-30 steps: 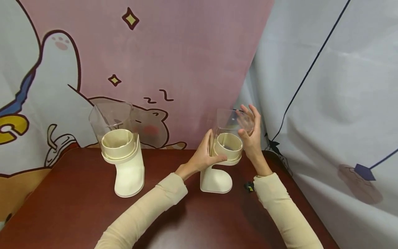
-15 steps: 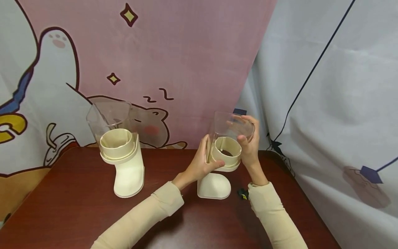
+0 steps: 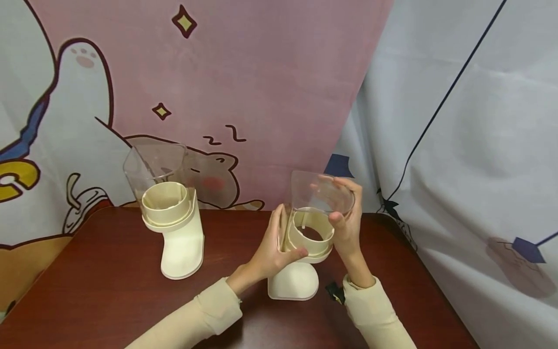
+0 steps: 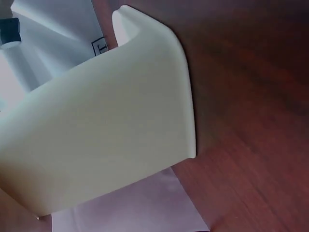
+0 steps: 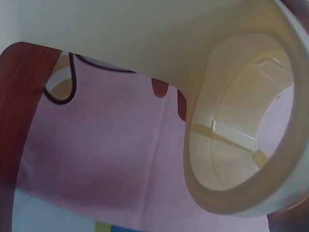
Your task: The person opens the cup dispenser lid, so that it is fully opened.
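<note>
A cream plastic dispenser stand (image 3: 293,281), with a round collar on top, is on the table at centre right. My left hand (image 3: 270,249) grips it at the collar, thumb in front and fingers round the back. Above the collar is a clear container (image 3: 307,189). My right hand (image 3: 348,223) holds its right rim, thumb outside and fingers seen through the clear wall. Whether the container is seated in the collar I cannot tell. The left wrist view shows the stand's back (image 4: 106,111); the right wrist view looks up through the open collar (image 5: 210,193).
A similar cream stand (image 3: 183,252) with its own clear container (image 3: 154,162) stands to the left. A small dark item with yellow (image 3: 335,293) lies beside the right sleeve. Cloth backdrops (image 3: 279,97) hang behind the dark red table (image 3: 109,291), and on its right.
Both hands have come nearer and slightly left with the stand and container. The right fingers, spread beside the container a second ago, now close on its rim.
</note>
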### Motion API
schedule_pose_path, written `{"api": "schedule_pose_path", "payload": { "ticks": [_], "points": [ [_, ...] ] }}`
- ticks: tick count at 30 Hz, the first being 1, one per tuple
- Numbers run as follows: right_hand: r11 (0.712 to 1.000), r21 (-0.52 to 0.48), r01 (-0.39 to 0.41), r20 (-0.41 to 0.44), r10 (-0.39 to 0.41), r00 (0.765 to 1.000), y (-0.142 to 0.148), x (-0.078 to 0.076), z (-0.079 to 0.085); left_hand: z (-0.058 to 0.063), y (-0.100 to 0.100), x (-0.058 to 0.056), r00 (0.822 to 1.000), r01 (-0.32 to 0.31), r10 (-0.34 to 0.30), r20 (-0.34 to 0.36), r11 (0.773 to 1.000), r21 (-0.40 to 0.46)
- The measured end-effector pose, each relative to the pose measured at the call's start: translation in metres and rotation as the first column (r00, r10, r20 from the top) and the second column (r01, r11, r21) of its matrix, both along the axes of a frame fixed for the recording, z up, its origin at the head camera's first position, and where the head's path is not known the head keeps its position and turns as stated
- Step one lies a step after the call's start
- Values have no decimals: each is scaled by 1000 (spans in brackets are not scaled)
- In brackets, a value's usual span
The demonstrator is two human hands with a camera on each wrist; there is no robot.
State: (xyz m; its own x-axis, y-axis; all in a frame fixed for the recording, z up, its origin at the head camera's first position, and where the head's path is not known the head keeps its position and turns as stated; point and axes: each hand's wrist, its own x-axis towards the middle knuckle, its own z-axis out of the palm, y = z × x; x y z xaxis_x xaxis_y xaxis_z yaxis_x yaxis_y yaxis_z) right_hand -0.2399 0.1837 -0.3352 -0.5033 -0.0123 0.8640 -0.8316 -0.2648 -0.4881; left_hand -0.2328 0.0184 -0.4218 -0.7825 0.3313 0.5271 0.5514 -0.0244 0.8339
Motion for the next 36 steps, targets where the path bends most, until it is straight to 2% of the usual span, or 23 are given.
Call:
{"api": "schedule_pose_path", "payload": {
  "ticks": [14, 21, 23, 25, 31, 36],
  "points": [
    [997, 10, -72, -29, 72, 997, -25, 37, 1, -3, -27, 44, 999, -34, 34, -32, 999, -3],
    [998, 46, -53, -38, 55, 998, -39, 61, -4, -7, -43, 70, 996, -55, 56, -69, 998, 3],
    [998, 55, -41, -39, 43, 998, -42, 64, -4, -10, -44, 73, 994, -59, 60, -88, 998, 17],
    [998, 59, -32, -41, 34, 999, -44, 67, -4, -13, -44, 74, 989, -55, 60, -136, 998, 43],
    [998, 56, -39, -46, 42, 998, -49, 71, -6, -14, -44, 76, 969, 3, 28, -245, 992, 128],
    [998, 53, -27, -45, 29, 999, -50, 70, -3, -12, -45, 73, 960, -46, 75, -270, 993, 112]
  ]
}}
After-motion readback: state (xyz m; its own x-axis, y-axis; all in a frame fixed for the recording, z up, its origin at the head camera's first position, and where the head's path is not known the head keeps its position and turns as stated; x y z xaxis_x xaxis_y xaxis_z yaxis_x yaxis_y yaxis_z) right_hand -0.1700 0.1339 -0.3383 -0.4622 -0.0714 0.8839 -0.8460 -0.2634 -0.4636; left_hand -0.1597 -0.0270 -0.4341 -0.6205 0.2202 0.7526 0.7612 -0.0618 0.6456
